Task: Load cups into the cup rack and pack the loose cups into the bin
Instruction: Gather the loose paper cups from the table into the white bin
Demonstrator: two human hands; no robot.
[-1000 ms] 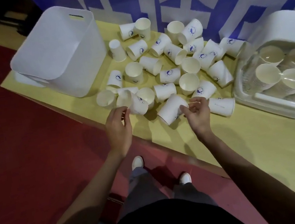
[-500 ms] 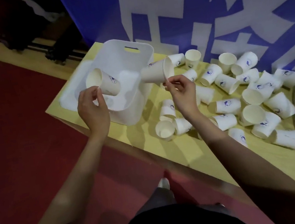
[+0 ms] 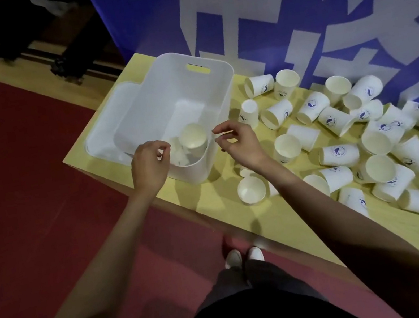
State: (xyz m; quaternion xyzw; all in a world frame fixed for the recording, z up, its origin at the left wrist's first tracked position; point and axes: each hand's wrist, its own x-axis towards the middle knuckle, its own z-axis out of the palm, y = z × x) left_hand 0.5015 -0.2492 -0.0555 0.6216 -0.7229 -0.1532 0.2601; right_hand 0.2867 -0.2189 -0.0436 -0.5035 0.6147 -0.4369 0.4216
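Both cups (image 3: 193, 139) now lie in the bin (image 3: 219, 92); left hand (image 3: 149, 164) and right hand (image 3: 239, 143) hover empty, grip loose.

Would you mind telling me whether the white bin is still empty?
Not empty: the white bin holds at least one paper cup near its front wall, mouth up, beside something pale and blurred that I cannot identify.

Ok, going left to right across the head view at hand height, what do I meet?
Left hand → cup in the bin → right hand → upright cup → loose cups on the table.
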